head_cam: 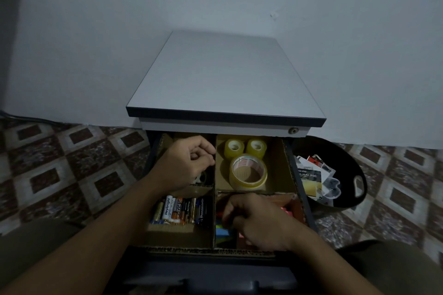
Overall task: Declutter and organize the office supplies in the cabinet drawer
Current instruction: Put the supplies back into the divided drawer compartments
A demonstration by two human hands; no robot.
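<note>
At the far right of the drawer (302,189) sit three tape rolls (249,172); left hand (189,163) and right hand (260,221) curl, grips unclear.

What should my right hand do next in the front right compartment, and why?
Probably the right hand should gather the coloured pads into one neat stack: they lie apart under its curled fingers, whereas the batteries and tape rolls already sit grouped in their own compartments.
</note>
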